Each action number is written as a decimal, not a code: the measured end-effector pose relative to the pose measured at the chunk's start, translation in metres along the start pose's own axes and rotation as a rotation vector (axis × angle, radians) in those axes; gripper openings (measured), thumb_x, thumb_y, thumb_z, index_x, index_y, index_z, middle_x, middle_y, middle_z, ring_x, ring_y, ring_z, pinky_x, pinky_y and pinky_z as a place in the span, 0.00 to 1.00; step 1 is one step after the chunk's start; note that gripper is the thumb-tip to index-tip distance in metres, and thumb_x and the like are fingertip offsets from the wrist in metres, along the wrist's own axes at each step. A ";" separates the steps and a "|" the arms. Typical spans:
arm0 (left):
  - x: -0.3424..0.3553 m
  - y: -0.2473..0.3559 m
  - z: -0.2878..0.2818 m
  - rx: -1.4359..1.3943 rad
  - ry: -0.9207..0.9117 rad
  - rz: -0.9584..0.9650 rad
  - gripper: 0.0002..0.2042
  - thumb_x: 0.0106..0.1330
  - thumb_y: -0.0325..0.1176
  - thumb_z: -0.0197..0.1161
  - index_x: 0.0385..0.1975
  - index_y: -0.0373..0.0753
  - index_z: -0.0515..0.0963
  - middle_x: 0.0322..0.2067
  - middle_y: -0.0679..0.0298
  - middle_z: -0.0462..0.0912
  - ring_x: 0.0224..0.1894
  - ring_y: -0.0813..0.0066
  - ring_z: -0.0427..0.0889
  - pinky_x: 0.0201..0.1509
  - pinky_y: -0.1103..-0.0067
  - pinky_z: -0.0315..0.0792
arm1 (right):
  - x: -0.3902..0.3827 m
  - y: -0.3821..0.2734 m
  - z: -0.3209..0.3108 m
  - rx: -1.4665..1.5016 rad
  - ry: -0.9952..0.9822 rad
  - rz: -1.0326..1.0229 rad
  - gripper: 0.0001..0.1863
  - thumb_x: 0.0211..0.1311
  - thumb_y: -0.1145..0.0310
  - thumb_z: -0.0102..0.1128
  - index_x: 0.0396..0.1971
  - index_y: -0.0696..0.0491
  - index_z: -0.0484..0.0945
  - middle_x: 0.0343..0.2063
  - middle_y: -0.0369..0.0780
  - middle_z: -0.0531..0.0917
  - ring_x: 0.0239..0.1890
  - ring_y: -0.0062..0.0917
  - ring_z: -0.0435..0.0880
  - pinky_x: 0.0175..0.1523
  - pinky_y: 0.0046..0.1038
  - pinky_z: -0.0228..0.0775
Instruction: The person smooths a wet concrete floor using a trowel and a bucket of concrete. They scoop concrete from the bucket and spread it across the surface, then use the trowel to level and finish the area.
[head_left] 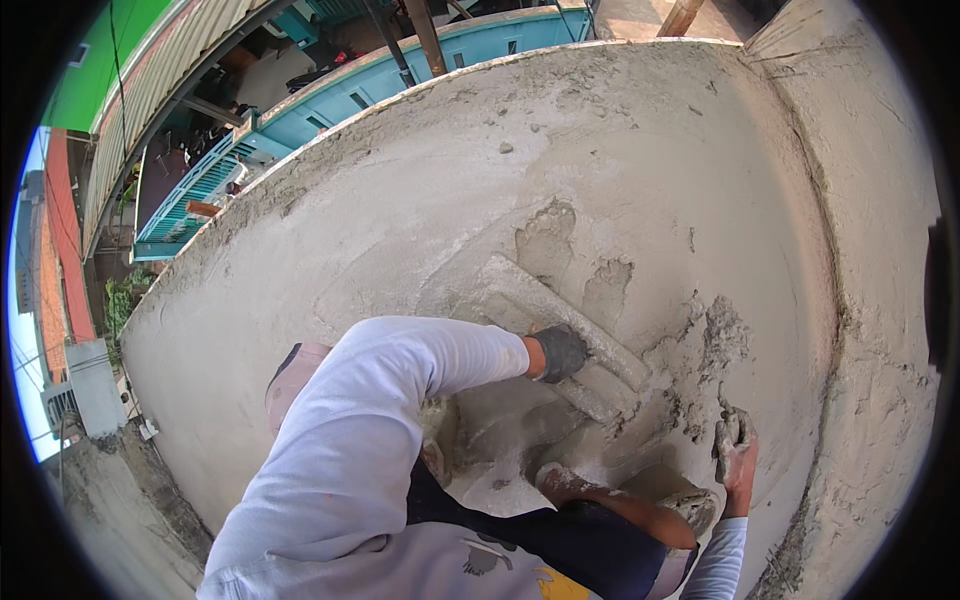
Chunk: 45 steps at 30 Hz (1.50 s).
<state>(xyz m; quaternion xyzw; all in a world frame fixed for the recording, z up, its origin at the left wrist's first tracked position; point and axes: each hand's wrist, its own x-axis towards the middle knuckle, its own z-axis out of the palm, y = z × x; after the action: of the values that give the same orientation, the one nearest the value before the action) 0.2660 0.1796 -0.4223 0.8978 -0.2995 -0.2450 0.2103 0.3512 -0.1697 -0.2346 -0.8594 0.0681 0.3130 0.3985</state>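
My left hand [560, 353], in a dark grey glove, is closed around the grip of a long, cement-coated plastering float [610, 348]. The float lies slantwise on wet grey cement [400, 230], its long edge running from upper left to lower right. To the right, my right hand [736, 448] is closed and smeared with cement, just above the surface. A thin, pointed bit sticks up from its fingers; the rest of what it holds is hidden. Between the hands lies a rough patch of lumpy cement [724, 335].
Beyond the float are two hollow prints [545, 243] in the cement. A rough wall [880, 200] borders the slab on the right. Past the slab's far edge stands a turquoise fence [330, 95]. My bent legs [620, 508] are close below the float.
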 end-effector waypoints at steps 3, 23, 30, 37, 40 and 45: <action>-0.012 0.002 -0.002 -0.041 -0.003 -0.029 0.14 0.50 0.33 0.64 0.37 0.34 0.82 0.37 0.51 0.83 0.43 0.54 0.83 0.45 0.65 0.76 | 0.112 -0.033 0.054 -0.421 -0.045 -0.303 0.27 0.57 0.68 0.59 0.56 0.60 0.69 0.45 0.48 0.78 0.45 0.34 0.74 0.49 0.32 0.65; -0.272 -0.079 -0.041 -0.705 0.792 -1.004 0.33 0.60 0.46 0.65 0.61 0.36 0.63 0.50 0.49 0.78 0.52 0.60 0.79 0.56 0.73 0.70 | 0.167 -0.050 0.125 -0.873 -0.073 -0.375 0.33 0.61 0.60 0.58 0.62 0.59 0.62 0.54 0.52 0.75 0.58 0.47 0.71 0.65 0.40 0.59; -0.195 -0.118 -0.067 -0.665 0.787 -0.900 0.36 0.60 0.47 0.65 0.63 0.33 0.61 0.52 0.46 0.77 0.56 0.58 0.76 0.58 0.72 0.69 | 0.133 0.044 0.122 -1.383 -0.294 -0.464 0.40 0.60 0.53 0.59 0.64 0.63 0.58 0.60 0.55 0.68 0.67 0.47 0.60 0.69 0.43 0.52; -0.153 -0.105 -0.123 -0.127 0.172 -0.474 0.18 0.51 0.41 0.67 0.39 0.36 0.81 0.38 0.52 0.82 0.47 0.56 0.79 0.53 0.68 0.72 | 0.124 -0.178 0.259 -1.249 -0.109 -1.426 0.37 0.52 0.52 0.67 0.54 0.66 0.70 0.51 0.59 0.75 0.59 0.53 0.70 0.68 0.44 0.55; -0.150 -0.112 -0.149 0.050 0.289 -0.424 0.15 0.49 0.42 0.68 0.30 0.37 0.84 0.35 0.54 0.83 0.46 0.55 0.80 0.54 0.68 0.71 | 0.140 -0.187 0.299 -1.212 -0.196 -1.241 0.38 0.54 0.54 0.65 0.58 0.66 0.65 0.49 0.57 0.77 0.57 0.49 0.73 0.65 0.43 0.59; -0.188 -0.141 -0.126 0.168 0.916 -0.550 0.21 0.54 0.38 0.66 0.49 0.41 0.77 0.50 0.57 0.78 0.53 0.57 0.74 0.58 0.66 0.68 | 0.164 -0.200 0.341 -0.882 -0.086 -0.703 0.40 0.62 0.53 0.56 0.62 0.70 0.56 0.48 0.58 0.78 0.55 0.47 0.75 0.63 0.43 0.59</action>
<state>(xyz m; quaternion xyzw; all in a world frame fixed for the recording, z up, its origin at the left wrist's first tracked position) 0.2669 0.4325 -0.3381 0.9717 0.0505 0.1500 0.1751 0.3901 0.2344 -0.3693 -0.9020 -0.3757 0.1951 0.0846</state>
